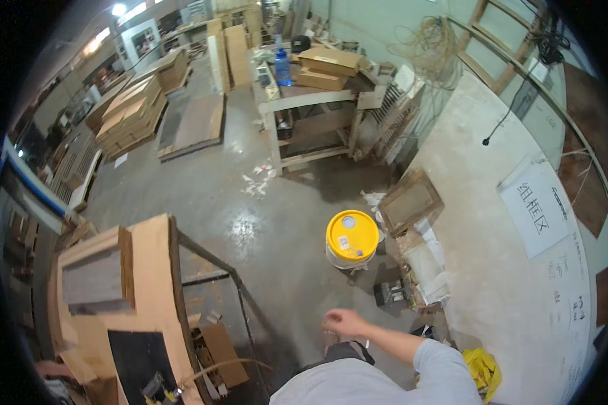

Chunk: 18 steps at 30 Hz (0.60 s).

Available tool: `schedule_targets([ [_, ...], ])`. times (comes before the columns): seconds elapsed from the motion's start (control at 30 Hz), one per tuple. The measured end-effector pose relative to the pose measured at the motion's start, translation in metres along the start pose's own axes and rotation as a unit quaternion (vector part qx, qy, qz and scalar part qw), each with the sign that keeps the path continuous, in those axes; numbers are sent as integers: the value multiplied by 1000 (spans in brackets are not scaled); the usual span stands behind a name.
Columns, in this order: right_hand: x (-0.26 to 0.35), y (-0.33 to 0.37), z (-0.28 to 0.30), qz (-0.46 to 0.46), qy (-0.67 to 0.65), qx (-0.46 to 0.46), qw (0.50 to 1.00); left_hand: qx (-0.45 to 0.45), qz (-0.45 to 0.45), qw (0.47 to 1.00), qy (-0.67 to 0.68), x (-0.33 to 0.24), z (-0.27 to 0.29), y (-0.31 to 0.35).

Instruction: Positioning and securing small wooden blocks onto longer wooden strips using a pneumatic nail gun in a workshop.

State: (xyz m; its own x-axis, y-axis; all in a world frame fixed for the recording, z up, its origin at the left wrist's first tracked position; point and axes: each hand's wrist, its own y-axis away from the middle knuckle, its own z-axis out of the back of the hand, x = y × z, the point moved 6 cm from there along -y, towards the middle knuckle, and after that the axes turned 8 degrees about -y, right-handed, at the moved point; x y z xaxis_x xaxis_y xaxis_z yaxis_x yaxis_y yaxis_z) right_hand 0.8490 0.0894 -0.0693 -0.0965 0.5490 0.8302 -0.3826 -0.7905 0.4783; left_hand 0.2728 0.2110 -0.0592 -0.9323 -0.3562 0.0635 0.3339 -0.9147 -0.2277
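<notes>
My right hand (343,322) hangs in front of my body above the grey floor. Its fingers are loosely curled in, and I see nothing in them. Closest ahead of it is a white bucket with a yellow lid (351,235), well apart from the hand. My left hand does not show. To my left, a wooden workbench (154,270) carries a framed panel (96,280) and a black sheet (140,358). A tool with yellow parts (161,391) lies by that sheet, with a tan hose (230,362) curving off it.
A person's hand (54,368) shows at the bench's far left edge. Ahead stands a worktable (311,101) with cardboard boxes and a blue bottle (282,66). A wooden frame (412,201) leans by the white board (486,223) at right. Stacked panels (132,115) stand far left.
</notes>
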Motion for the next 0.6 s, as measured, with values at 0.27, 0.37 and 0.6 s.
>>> schedule_targets([
  [0.27,51,-86,29,53,-84,-204,974,57,-45,990,124,-131,40,5],
  [0.37,101,-106,-79,192,-32,240,951,84,-19,979,185,-193,48,23],
  [0.6,158,-276,2,18,175,191,966,70,46,949,306,-323,77,-44],
])
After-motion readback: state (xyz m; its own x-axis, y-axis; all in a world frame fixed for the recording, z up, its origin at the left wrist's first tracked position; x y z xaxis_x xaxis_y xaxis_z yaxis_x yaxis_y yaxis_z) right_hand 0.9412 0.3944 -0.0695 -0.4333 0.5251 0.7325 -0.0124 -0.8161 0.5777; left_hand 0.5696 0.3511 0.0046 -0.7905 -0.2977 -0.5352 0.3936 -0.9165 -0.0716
